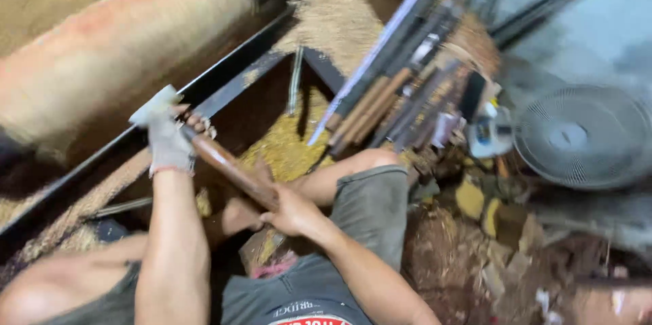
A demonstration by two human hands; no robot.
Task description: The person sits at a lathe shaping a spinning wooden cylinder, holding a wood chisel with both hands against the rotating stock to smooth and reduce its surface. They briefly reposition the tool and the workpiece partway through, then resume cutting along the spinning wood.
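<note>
Left hand (168,140): gloved, arm stretched forward, wrapped around the chisel (231,170) near its tip.
Right hand (292,211): bare, elbow bent, clasping the handle end.
Workpiece (115,46): round, beyond the rail (224,70).

Long brown wooden-handled tool (234,170), smooth & slightly glossy, lies slanted from upper left to lower right, over sawdust. Upper end sits by a dark metal rail, gripped by the left hand in a grey fabric glove. Lower end gripped by the bare right hand, above the knee. Tip blurred, can't tell its shape.
</note>
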